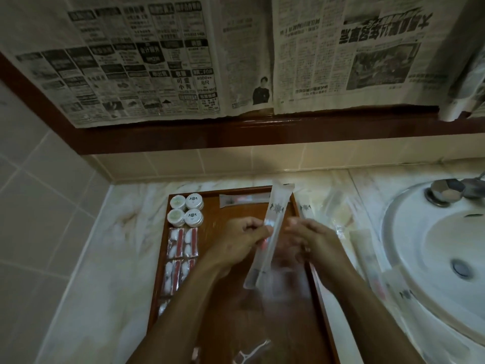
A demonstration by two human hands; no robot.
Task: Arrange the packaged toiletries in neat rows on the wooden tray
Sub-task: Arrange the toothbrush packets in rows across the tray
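A marble counter (126,258) carries the wooden tray (231,324), and everything here is placed from that tray. Above the tray's middle both hands hold one long clear toothbrush packet (270,232), slanted, its printed top end reaching over the tray's far rim and its lower end hanging over the bare middle of the board. The left hand (236,245) has its fingers curled, pinching the packet's left edge about halfway down its length; the right hand (312,240) comes in from the packet's other side with fingers bent toward it, but blur hides whether they grip or only touch. Right of the tray, in the counter, sits a white sink (433,258) with a chrome tap (446,191) at its far rim; between tray and sink lies a loose heap of clear packets (338,216), too blurred to count. Inside the tray, the left edge is filled: four round lidded tubs (186,209) in a two-by-two block at the far left corner, then nearer along that edge paired cotton-bud sachets (182,243), four clearly seen and more below cut off by the forearm. One flat packet (244,199) lies crosswise along the far rim. The tray's centre and right half show open wood. A white floss pick (252,353) lies near the tray's close end. Newspaper (183,53) covers the wall beyond the tray.
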